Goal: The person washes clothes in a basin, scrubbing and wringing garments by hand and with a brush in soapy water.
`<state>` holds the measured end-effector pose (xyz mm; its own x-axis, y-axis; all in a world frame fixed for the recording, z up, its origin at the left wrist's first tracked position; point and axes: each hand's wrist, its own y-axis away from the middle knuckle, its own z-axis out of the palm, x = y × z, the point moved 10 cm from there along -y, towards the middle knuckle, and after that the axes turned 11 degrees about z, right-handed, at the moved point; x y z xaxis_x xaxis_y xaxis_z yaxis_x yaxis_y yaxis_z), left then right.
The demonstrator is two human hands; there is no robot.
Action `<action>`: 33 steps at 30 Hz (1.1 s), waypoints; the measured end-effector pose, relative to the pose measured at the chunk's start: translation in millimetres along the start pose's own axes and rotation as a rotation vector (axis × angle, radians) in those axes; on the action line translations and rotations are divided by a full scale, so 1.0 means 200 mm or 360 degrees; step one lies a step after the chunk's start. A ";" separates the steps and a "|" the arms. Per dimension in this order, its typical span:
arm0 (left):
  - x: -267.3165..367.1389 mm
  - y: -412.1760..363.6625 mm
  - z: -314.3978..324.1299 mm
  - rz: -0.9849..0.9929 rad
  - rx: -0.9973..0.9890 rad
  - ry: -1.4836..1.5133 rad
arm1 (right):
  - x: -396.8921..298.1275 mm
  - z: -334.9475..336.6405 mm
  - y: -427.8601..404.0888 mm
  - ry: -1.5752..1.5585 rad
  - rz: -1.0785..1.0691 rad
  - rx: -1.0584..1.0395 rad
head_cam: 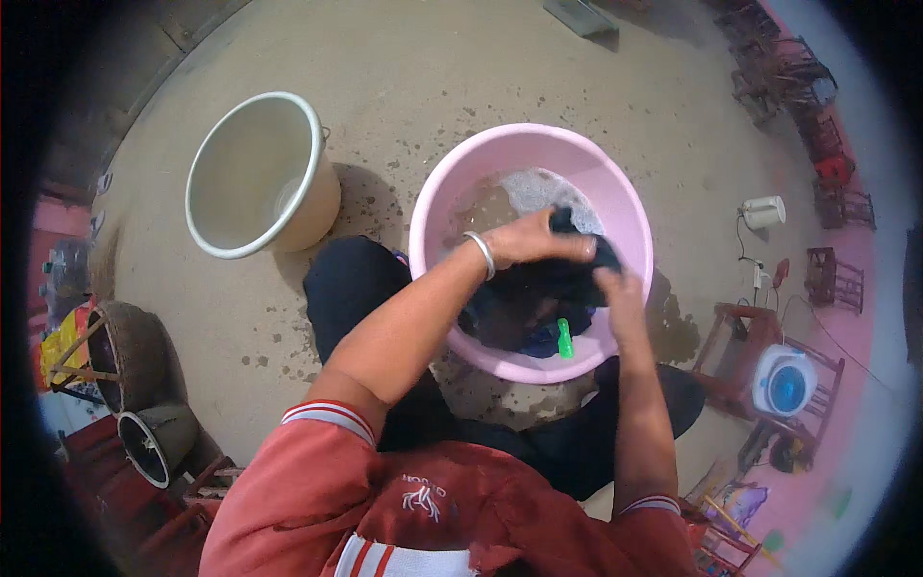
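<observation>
A large pink plastic basin [530, 371] sits between my knees, holding murky water with white suds [537, 191] at its far side. Over it, my left hand [544, 238], below a silver bangle [482, 254], grips a dark wet cloth [577, 278]. My right hand [620, 288] holds the same cloth from the right, its fingers blurred. More dark cloth lies in the water beneath. A bright green plastic handle [565, 339] rests at the basin's near inner wall; its other end is hidden.
A pale bucket [310, 209] stands on the wet-spotted concrete at the left. To the right are a white electric kettle [763, 213] and a wooden chair [728, 353]. Baskets [133, 353] and red furniture line the lower left; wooden stools [836, 278] stand along the pink wall.
</observation>
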<state>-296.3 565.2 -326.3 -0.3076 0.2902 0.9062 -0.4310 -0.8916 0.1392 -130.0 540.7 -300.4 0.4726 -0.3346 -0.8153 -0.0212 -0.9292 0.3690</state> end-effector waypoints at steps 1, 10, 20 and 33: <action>0.06 0.05 0.04 0.0211 -0.0327 -0.0943 | 0.01 -0.15 0.00 -0.0378 -0.0009 0.0251; -0.02 -0.06 -0.06 0.0128 0.0340 0.0972 | -0.05 -0.11 -0.12 -0.1445 -0.0254 0.0129; -0.39 -0.15 0.05 -0.0149 0.0959 0.1298 | -0.53 0.18 -0.17 0.0542 -0.0524 0.0848; -0.15 -0.05 -0.15 -0.0265 0.0557 0.1051 | -0.16 0.30 0.02 0.0609 -0.0073 -0.0360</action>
<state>-307.6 576.3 -365.7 -0.7528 0.4798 0.4507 -0.2559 -0.8441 0.4711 -197.5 539.0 -298.9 0.7615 -0.1718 -0.6250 0.1807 -0.8698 0.4592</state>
